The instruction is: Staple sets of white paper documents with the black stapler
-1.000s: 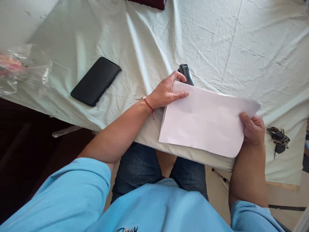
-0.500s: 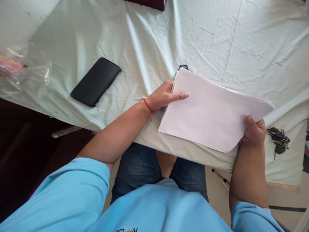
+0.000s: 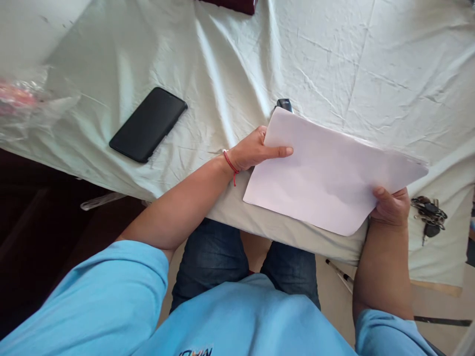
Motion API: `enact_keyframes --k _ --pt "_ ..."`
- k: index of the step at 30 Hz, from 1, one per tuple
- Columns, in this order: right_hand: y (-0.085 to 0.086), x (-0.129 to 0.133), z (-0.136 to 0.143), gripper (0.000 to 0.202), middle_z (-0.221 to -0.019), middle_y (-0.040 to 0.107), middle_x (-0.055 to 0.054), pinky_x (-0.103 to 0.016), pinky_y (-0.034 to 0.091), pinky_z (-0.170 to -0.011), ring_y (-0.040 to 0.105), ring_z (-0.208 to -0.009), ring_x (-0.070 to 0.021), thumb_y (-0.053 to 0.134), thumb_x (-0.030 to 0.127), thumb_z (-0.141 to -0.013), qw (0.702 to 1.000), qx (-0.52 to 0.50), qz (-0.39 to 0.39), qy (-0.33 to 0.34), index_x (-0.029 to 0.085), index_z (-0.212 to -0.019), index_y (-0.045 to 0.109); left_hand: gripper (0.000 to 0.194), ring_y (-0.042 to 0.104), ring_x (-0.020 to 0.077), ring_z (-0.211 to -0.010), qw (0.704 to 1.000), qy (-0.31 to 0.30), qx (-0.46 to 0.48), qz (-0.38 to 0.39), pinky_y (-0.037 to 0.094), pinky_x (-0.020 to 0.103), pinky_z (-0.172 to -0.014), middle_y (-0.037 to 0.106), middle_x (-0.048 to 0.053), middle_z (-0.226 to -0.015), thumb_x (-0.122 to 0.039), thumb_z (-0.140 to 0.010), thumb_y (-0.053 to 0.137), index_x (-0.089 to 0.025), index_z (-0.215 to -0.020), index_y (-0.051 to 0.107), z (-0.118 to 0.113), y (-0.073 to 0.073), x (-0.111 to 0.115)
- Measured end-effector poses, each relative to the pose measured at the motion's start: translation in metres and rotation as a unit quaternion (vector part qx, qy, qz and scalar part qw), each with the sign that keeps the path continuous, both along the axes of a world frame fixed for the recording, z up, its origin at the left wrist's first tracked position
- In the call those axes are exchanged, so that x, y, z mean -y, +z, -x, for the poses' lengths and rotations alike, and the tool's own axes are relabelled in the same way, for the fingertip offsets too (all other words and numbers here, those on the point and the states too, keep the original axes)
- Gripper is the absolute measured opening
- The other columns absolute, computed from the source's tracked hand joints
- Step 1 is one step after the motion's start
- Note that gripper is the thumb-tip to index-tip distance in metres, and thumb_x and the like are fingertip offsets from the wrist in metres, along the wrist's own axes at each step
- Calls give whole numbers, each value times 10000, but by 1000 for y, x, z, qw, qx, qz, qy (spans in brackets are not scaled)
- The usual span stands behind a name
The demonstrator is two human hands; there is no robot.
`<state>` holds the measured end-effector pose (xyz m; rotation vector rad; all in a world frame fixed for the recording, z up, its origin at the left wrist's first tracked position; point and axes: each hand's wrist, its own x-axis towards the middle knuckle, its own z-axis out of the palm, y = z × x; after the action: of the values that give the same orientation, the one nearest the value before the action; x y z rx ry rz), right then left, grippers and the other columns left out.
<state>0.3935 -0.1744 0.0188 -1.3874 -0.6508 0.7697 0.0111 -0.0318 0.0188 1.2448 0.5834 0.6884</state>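
A stack of white paper sheets (image 3: 319,173) is held between my two hands over the front edge of the table. My left hand (image 3: 260,148) grips its left side, thumb flat on top and the other fingers hidden beneath. At the right side, my right hand (image 3: 391,205) is closed round the edge, its thumb on the upper face. The sheets bend slightly near the right hand. Behind the far left corner of the paper a small dark object (image 3: 284,104) sticks out, mostly covered; its kind cannot be made out.
A black smartphone (image 3: 148,124) lies on the pale cloth-covered table (image 3: 222,64) at the left. A bunch of keys (image 3: 430,215) rests right of my right hand. Clear plastic wrapping (image 3: 48,109) is at the far left, and a dark red object (image 3: 241,5) at the back.
The paper's far edge has dipped a little toward me and its right corner has shifted right. Slightly more of the small dark object shows. Both hands keep their hold.
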Motion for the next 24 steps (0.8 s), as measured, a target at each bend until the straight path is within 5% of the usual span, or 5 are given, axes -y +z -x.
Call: enact_keyframes --k 4,12,16,20,24 --pt "-1 -2 -2 867 -1262 943 -68 -415 762 -856 881 -1065 -290 1197 506 -346 999 15 -18 -22 295 -1123 878 808 925 432 -1276 1000 4 -5 16 805 641 -1136 940 135 -1157 -882 -887 1015 -172 -1245 877 -2 3 2" --pt "10 -6 -4 619 -894 890 -34 -281 647 -677 726 -765 -158 1202 596 -438 991 85 77 -68 218 -807 881 772 924 298 -992 993 -93 -54 45 810 432 -913 936 124 -1039 -896 -874 1015 -160 -1072 891 1 13 0" --pt "29 5 -7 683 -759 827 -6 -284 558 -525 632 -608 -147 1209 679 -400 981 100 161 -41 226 -785 872 504 605 83 -509 988 -52 -142 40 466 199 -496 751 31 -670 -538 -1141 901 -159 -831 784 1 31 -3" --pt "43 11 -11 746 -677 779 -10 -304 524 -464 612 -544 -168 1204 747 -368 961 107 254 1 230 -783 860 398 496 35 -423 972 2 -221 81 314 155 -464 636 -32 -561 -69 -1185 686 -156 -798 725 -6 53 -2" --pt "45 6 -10 739 -696 800 -32 -290 483 -443 642 -573 -187 1181 778 -394 942 139 304 34 237 -771 850 411 516 61 -420 957 29 -271 98 331 165 -477 588 -49 -506 14 -1176 572 -170 -831 698 -16 57 1"
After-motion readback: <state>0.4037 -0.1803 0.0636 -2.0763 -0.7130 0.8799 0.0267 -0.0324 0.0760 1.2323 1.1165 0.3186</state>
